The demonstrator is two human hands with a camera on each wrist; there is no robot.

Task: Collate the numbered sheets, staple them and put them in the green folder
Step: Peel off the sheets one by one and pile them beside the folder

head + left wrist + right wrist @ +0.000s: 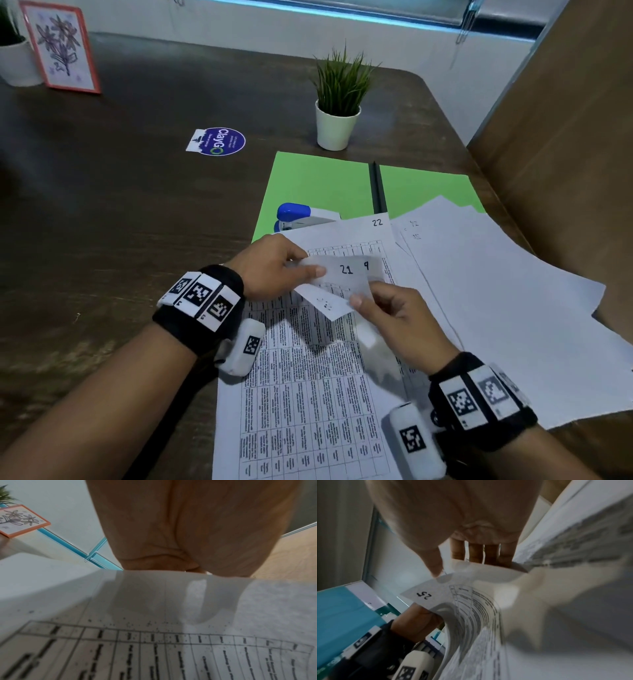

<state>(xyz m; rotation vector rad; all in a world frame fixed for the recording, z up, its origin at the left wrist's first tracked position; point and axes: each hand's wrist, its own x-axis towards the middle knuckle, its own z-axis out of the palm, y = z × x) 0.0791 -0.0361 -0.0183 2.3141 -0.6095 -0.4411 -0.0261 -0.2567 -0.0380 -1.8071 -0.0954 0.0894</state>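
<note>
Now | two hands: left hand (270,265), right hand (394,315) pinch lifted sheets (346,277)

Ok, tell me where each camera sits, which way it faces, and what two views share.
Head: worn on the head, looks forward and down at both hands, left hand and right hand, lifting sheet corners over the green folder.
Left wrist: looks along the palm at the printed sheet.
Right wrist: looks along the fingers at a corner marked 25.
Shared: head and left wrist both show the framed flower picture.
</note>
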